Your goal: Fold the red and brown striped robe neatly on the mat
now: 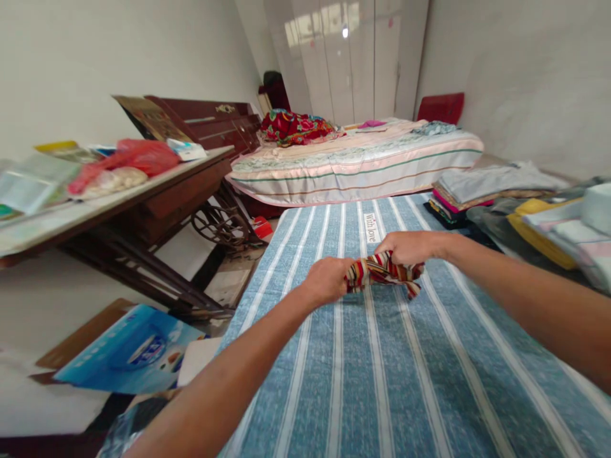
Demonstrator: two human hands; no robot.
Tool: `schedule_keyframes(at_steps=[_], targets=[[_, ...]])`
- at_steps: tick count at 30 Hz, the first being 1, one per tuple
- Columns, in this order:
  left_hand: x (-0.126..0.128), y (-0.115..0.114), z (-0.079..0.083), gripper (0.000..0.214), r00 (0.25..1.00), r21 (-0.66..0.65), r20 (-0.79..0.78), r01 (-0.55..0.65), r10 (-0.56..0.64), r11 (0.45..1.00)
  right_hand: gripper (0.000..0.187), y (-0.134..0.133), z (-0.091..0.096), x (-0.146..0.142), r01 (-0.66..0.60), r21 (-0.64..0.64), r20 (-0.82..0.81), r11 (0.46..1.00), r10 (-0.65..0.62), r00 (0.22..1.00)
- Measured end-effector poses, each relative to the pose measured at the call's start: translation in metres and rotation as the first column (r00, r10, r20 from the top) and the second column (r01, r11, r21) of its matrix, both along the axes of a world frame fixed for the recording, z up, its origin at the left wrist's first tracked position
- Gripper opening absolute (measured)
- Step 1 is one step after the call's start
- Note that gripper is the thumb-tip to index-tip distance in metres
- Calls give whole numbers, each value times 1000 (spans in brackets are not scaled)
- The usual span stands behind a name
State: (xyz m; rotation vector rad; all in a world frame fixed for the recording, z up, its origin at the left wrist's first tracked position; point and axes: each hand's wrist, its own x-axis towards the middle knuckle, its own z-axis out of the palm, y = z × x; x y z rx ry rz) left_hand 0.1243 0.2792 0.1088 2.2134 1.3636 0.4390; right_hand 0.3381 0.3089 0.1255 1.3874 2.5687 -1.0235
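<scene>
A small striped cloth (377,270) in red, cream, black and tan is bunched between my two hands, a little above the blue and white striped bed cover (353,369). My left hand (329,278) is closed round its left end. Toward the right end, my right hand (405,247) grips the same cloth from above, and a loose tip hangs out below and to the right. What kind of garment or cloth it is, I cannot tell. Most fingertips are hidden by the hands and the folds.
Folded clothes (496,186) are stacked on the right, beside a pile of bags and cloths (558,229). Left stands a sewing-machine table (181,184) bearing a red plastic bag (143,158). A blue box (133,350) sits below it. Another bed (358,175) lies ahead.
</scene>
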Motion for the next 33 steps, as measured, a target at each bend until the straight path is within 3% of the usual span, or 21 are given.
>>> schedule_keyframes(at_steps=[2,5,7,10,13,16,18,21,25,28,30,32,33], targets=[[0,-4,33,19,990,-235,144,35,-1,971,29,0,30,8,25,-137,-84,990,-37,996],[-1,-25,66,18,932,-617,346,138,110,775,31,0,71,17,0,-245,-190,970,-48,981],[-1,-47,64,27,854,-745,460,221,245,630,28,3,81,15,-29,-241,-208,970,-22,978],[3,-84,23,36,699,-821,541,320,467,473,24,12,57,1,-48,-197,-111,979,26,993],[4,-113,-35,44,557,-850,521,270,647,452,21,16,4,-19,25,-153,-43,988,-32,999],[-3,-125,-72,41,538,-886,451,171,712,432,22,13,-40,-28,174,7,-62,985,-173,983],[-11,-126,-76,40,567,-898,422,150,708,414,19,8,-54,-23,287,114,-106,951,-276,955],[-23,-123,-67,40,616,-897,417,163,668,410,19,-8,-59,-1,436,201,-174,877,-406,897],[-36,-107,-58,38,657,-901,395,143,642,408,23,-63,-73,30,592,201,-220,781,-553,804],[-40,-87,-62,39,661,-907,335,33,671,420,34,-125,-93,39,671,34,-213,741,-651,729],[-38,-73,-66,40,668,-898,308,-31,678,439,37,-165,-105,37,746,-365,-230,557,-830,508],[-34,-62,-69,42,685,-888,285,-75,670,455,38,-196,-110,29,701,-585,-241,408,-913,330],[-31,-58,-71,43,696,-887,270,-89,665,454,40,-206,-110,25,664,-650,-251,369,-929,271]])
